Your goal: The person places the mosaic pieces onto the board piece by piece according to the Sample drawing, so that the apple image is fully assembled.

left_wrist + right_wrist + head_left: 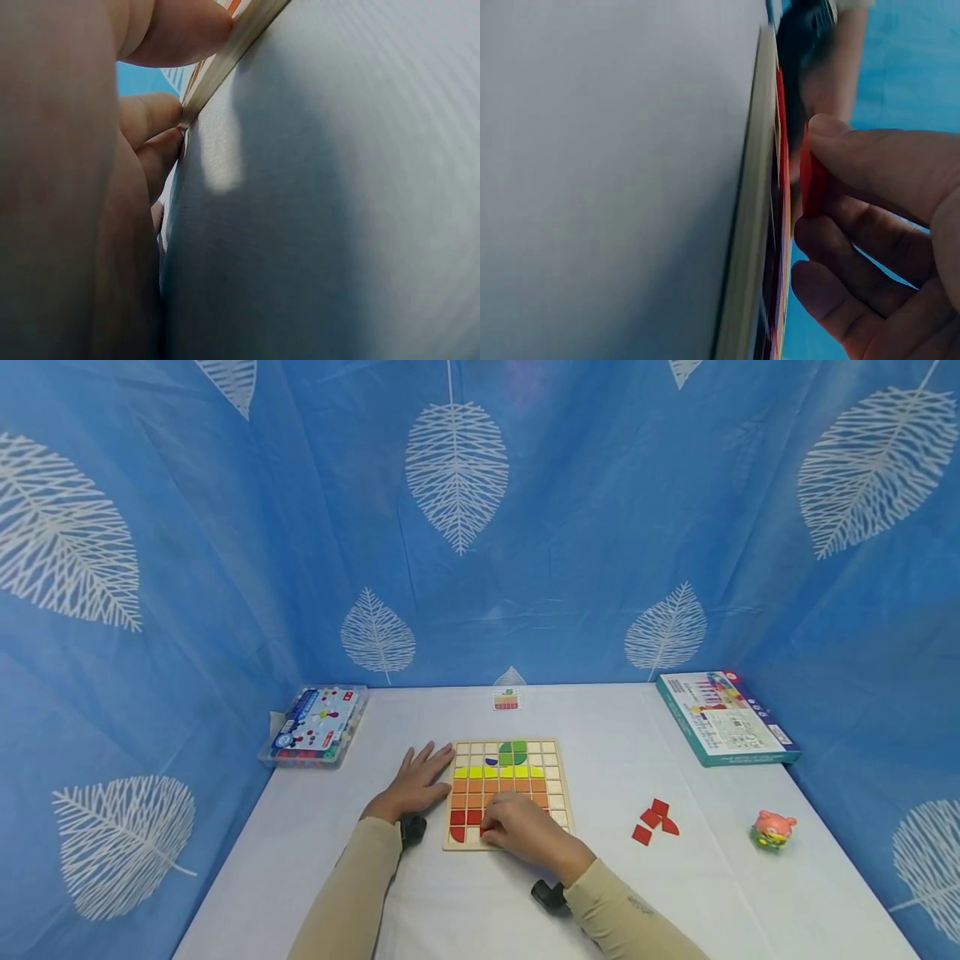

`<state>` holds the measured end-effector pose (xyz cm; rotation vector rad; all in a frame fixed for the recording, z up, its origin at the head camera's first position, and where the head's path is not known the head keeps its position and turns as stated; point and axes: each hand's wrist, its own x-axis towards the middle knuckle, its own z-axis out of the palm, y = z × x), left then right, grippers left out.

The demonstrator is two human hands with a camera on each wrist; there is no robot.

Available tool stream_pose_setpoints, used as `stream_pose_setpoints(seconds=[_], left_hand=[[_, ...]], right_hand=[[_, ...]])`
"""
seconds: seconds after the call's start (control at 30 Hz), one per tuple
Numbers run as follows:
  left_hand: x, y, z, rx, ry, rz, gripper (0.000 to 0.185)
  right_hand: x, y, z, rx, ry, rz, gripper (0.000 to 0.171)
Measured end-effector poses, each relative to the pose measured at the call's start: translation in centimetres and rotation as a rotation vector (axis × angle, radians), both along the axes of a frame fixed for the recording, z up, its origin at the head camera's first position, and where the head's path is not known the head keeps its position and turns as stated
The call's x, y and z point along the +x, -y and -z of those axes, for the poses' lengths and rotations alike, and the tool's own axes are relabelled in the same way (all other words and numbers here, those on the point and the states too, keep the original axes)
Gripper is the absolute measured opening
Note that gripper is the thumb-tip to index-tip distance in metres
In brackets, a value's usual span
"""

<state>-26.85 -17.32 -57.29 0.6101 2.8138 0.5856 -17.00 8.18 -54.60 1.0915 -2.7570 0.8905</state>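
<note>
My right hand (525,833) pinches a flat red wooden tile (812,180) edge-on, tilted above the square wooden grid board's (561,814) near-left corner; my left hand (416,781) lies flat, fingers spread, on the white surface (465,910) beside the board.

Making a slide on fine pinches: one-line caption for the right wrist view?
Right hand pinches a red tile just above the wooden puzzle board, seen edge-on.

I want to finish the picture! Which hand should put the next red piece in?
The right hand, probably: it already pinches a flat red tile above the wooden grid board. The left hand lies flat, touching the board's edge.
</note>
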Motion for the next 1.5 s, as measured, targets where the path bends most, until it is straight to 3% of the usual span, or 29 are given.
stream_pose_setpoints(seconds=[0.33, 0.73, 1.0, 1.2, 1.5], left_hand=[[0.1, -0.1, -0.1, -0.01, -0.009, 0.009, 0.073], [0.0, -0.1, 0.0, -0.008, -0.017, -0.001, 0.073], [0.0, -0.1, 0.2, -0.006, -0.013, -0.004, 0.073], [0.0, -0.2, 0.1, -0.002, 0.002, -0.012, 0.074], [-0.1, -0.1, 0.1, -0.003, 0.008, -0.009, 0.074]], right_hand=[[0.2, 2.9, 0.1, 0.07, -0.035, 0.035, 0.01], [0.2, 2.6, -0.1, 0.11, 0.007, 0.009, 0.007], [1.0, 0.9, 0.2, -0.015, 0.051, 0.038, 0.01], [1.3, -2.1, 0.4, -0.104, 0.007, 0.126, 0.008], [1.5, -9.1, 0.2, -0.134, 0.033, 0.362, 0.015]])
